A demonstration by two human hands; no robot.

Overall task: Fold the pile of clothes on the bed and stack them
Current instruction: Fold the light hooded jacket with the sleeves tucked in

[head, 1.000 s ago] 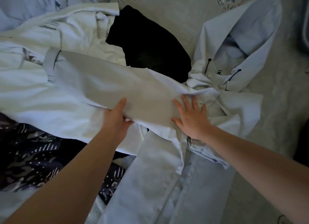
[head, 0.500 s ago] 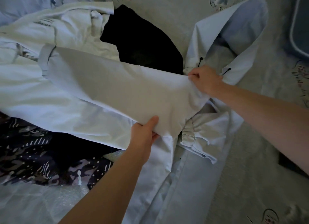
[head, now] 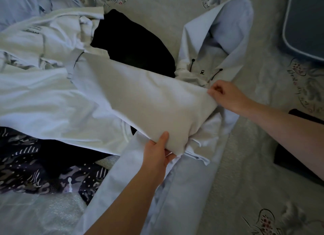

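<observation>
From here I judge the biggest risk is the bed [head: 245, 155] being so crowded: the pile [head: 43, 98] of white clothes sprawls at nine o'clock, touching the pale hoodie [head: 201, 138] I am working on, so a pull on the sleeve could drag its neighbours along. The black garment [head: 133, 47] at twelve o'clock lies partly under the sleeve and could snag too.

The sleeve [head: 140, 98] runs from ten o'clock down to the centre, lifted off the hoodie's body. If either grip lets go, I expect the fold to flop crooked.

My left hand [head: 157, 152] pinches the sleeve's lower edge, thumb on top, at six o'clock of the cloth. My right hand [head: 226, 94] has its fingers pressed together on the sleeve's upper corner at three o'clock, just below the hood [head: 228, 29].
</observation>
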